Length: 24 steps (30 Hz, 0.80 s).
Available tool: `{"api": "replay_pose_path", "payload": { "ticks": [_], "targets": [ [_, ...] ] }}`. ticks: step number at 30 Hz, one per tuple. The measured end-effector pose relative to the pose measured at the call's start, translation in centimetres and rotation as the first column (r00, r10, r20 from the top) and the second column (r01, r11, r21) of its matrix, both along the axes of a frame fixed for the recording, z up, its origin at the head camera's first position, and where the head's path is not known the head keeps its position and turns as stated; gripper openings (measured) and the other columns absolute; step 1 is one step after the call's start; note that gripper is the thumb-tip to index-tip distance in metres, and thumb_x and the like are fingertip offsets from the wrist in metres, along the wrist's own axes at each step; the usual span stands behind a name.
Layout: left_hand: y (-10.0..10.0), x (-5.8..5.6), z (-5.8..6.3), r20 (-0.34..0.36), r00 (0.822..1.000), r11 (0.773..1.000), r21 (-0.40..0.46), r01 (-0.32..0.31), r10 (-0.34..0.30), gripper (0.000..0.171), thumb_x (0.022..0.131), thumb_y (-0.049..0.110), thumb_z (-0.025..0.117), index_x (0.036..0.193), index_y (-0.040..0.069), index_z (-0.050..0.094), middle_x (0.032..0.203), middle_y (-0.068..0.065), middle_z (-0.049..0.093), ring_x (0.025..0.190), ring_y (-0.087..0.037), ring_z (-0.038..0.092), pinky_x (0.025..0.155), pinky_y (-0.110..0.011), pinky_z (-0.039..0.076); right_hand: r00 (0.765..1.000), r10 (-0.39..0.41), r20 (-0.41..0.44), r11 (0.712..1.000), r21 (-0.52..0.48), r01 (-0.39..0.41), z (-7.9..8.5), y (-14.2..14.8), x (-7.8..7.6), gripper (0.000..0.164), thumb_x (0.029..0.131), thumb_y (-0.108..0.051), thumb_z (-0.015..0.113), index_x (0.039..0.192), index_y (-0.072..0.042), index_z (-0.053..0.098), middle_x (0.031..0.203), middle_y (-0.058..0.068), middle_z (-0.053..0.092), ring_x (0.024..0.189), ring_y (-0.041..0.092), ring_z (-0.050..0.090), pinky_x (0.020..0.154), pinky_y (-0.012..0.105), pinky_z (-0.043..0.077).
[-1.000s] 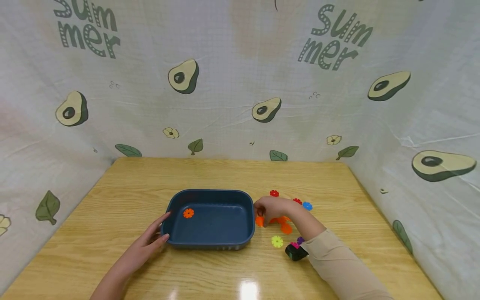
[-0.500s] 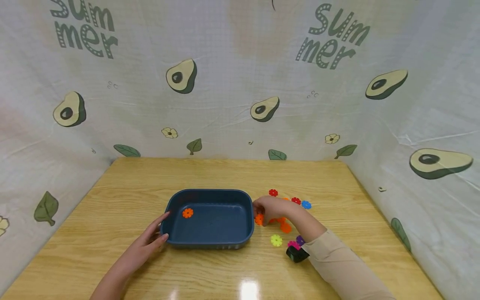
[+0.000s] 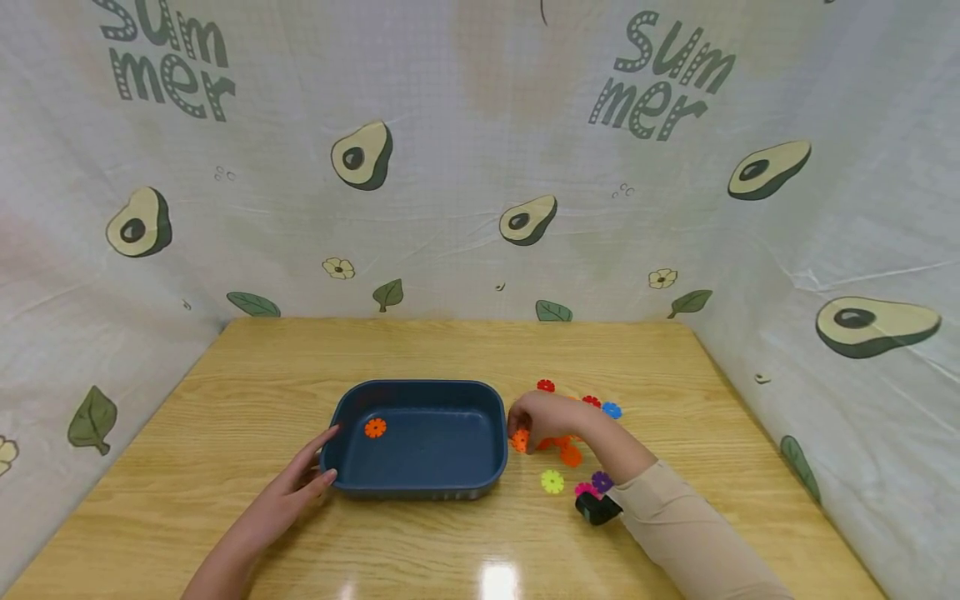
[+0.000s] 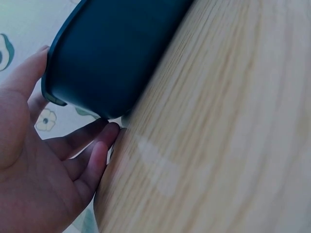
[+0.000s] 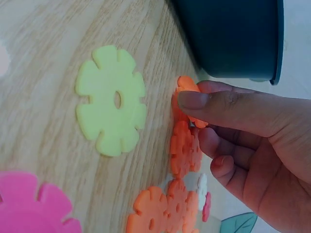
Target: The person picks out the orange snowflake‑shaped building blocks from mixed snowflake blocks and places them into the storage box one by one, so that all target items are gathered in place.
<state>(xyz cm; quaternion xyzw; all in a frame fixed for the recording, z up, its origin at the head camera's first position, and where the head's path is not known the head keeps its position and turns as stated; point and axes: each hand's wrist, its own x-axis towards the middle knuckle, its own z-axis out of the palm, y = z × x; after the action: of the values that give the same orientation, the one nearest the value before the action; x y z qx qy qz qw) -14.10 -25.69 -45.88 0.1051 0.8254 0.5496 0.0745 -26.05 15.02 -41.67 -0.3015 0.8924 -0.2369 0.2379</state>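
Beside the left end of a dark blue plastic bin (image 3: 427, 450), my left hand (image 3: 288, 487) holds the rim with thumb and index finger. Its other fingers curl against the outer wall near the base, as the left wrist view shows. Just off the bin's right end, my right hand (image 3: 551, 412) pinches an orange flower-shaped disc (image 5: 185, 83) between thumb and fingers, close to the table. More orange discs (image 5: 181, 148) lie beneath and beside those fingers, partly hidden. A single orange disc (image 3: 376, 427) lies inside the bin, toward its left.
Nearer the person lie yellow (image 3: 552, 482), pink (image 3: 585, 490) and purple discs (image 3: 602, 482). Red discs (image 3: 546, 386) and a blue disc (image 3: 612, 410) lie beyond the right forearm. A black object (image 3: 597, 508) shows at the right wrist. Printed cloth (image 3: 450, 233) surrounds the table.
The right hand stays near the bin's right end, and the orange disc at its fingertips has tilted slightly. The left hand and bin keep their places; the head view shifts a little.
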Motion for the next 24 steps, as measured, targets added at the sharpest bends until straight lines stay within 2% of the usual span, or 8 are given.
{"api": "replay_pose_path", "payload": {
  "ticks": [5,10,14,19,24],
  "targets": [
    [0.0,0.0,0.0,0.000,1.000,1.000,0.001,0.000,0.000,0.059,0.102,0.019,0.054,0.155,0.018,0.027,0.148,-0.029,0.032,0.116,-0.032,0.049,0.078,-0.029,0.049,1.000,-0.010,-0.006,0.999,0.031,0.011,0.4,0.1,0.2,0.025,0.073,0.003,0.083,0.091,-0.011,0.075,0.086,-0.004,0.066,0.075,0.015,0.055,0.068,0.030,0.049],
    [0.0,0.1,0.1,0.004,1.000,1.000,0.002,-0.001,0.001,0.059,0.102,0.019,0.054,0.155,0.017,0.027,0.148,-0.030,0.031,0.118,-0.036,0.048,0.080,-0.028,0.048,1.000,-0.026,0.004,0.999,0.030,0.026,0.9,0.3,0.4,0.027,0.072,0.007,0.081,0.092,-0.011,0.076,0.089,-0.004,0.067,0.075,0.016,0.056,0.066,0.031,0.050],
    [0.0,0.2,0.2,0.003,1.000,1.000,0.001,-0.002,0.002,0.059,0.102,0.019,0.054,0.155,0.017,0.027,0.147,-0.030,0.032,0.116,-0.034,0.048,0.080,-0.028,0.048,0.999,-0.036,0.004,0.999,0.041,0.036,1.5,0.5,0.5,0.030,0.072,0.010,0.078,0.093,-0.011,0.077,0.091,-0.004,0.068,0.075,0.016,0.058,0.064,0.032,0.051],
    [0.1,0.2,0.3,0.003,1.000,1.000,-0.001,-0.003,0.003,0.059,0.102,0.018,0.054,0.155,0.017,0.027,0.146,-0.030,0.034,0.113,-0.031,0.050,0.079,-0.029,0.048,0.998,-0.053,-0.024,0.998,0.017,0.053,3.1,0.7,0.5,0.033,0.072,0.013,0.075,0.100,-0.005,0.076,0.099,-0.001,0.070,0.075,0.015,0.060,0.065,0.030,0.052],
    [0.0,0.2,0.3,0.010,1.000,1.000,-0.004,0.002,-0.002,0.059,0.102,0.019,0.053,0.155,0.018,0.026,0.149,-0.030,0.028,0.120,-0.038,0.046,0.081,-0.028,0.048,0.998,-0.048,-0.029,0.999,-0.023,0.047,4.9,0.5,0.6,0.035,0.075,0.015,0.070,0.107,0.000,0.075,0.105,0.004,0.071,0.074,0.014,0.061,0.066,0.031,0.053]
  ]
}}
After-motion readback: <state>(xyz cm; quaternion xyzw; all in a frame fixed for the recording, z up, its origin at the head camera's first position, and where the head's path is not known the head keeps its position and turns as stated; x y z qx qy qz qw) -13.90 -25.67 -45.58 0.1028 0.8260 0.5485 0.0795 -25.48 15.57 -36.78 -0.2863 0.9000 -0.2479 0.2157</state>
